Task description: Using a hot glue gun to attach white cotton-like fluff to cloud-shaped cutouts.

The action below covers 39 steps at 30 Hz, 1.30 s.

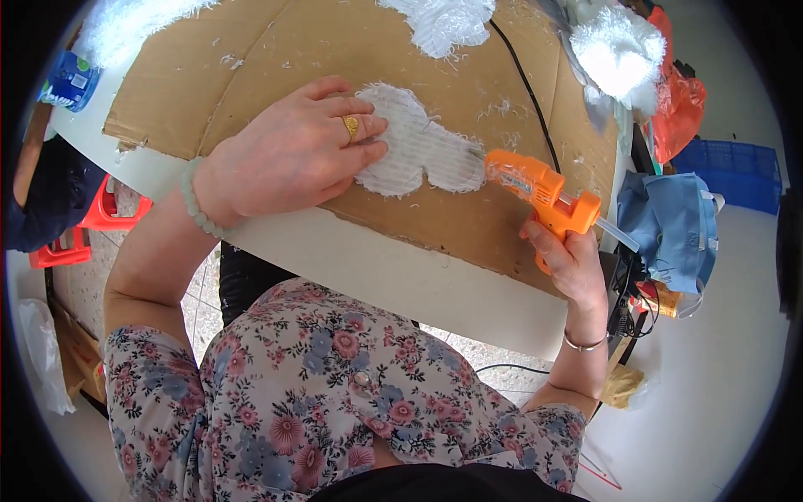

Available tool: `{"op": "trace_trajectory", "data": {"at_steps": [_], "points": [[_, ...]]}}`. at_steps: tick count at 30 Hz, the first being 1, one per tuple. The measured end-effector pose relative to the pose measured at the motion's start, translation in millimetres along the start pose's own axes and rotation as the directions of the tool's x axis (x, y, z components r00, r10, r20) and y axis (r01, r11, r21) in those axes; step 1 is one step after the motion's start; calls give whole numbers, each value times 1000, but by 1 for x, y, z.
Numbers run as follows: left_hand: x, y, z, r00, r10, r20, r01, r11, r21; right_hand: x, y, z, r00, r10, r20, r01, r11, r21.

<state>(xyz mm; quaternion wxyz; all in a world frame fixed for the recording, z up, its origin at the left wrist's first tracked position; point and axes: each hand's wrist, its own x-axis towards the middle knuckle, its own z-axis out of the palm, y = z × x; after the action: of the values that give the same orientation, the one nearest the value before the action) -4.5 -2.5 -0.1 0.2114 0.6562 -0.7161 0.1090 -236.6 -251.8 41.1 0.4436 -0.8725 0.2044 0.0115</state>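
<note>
A white fabric cutout (406, 146) with rounded lobes and frayed edges lies flat on a brown cardboard sheet (276, 71). My left hand (297, 151), with a gold ring and a bead bracelet, rests over the cutout's left edge, fingers stretched out and pressing on it. In my right hand (569, 259) is an orange hot glue gun (544, 197), gripped by its handle. A translucent glue stick (617, 235) sticks out of the gun's back. The nozzle points left and meets or nearly meets the cutout's right end; exact contact is hard to see.
A black cord (535, 96) runs across the cardboard. White fluffy pieces (619, 54) lie at the far right, another white piece (443, 25) at the far edge. Blue cloth (669, 226), a blue basket (728, 174) and a red bag (677, 109) are at right. A blue container (71, 81) stands far left.
</note>
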Motion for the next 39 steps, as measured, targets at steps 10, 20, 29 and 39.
{"op": "trace_trajectory", "data": {"at_steps": [10,20,29,39], "points": [[-1,0,0,999,-21,24,22,999,-39,7,-10,4,998,-61,-1,61,995,-76],[1,-2,2,999,11,-33,-12,999,-33,23,-18,4,977,-177,123,197,964,-181],[0,-1,3,1000,5,-24,-5,1000,-17,37,-24,7,924,-288,251,360,878,-315],[-4,-4,4,999,18,-38,-19,1000,-15,32,-36,12,968,-215,126,230,966,-121]]}}
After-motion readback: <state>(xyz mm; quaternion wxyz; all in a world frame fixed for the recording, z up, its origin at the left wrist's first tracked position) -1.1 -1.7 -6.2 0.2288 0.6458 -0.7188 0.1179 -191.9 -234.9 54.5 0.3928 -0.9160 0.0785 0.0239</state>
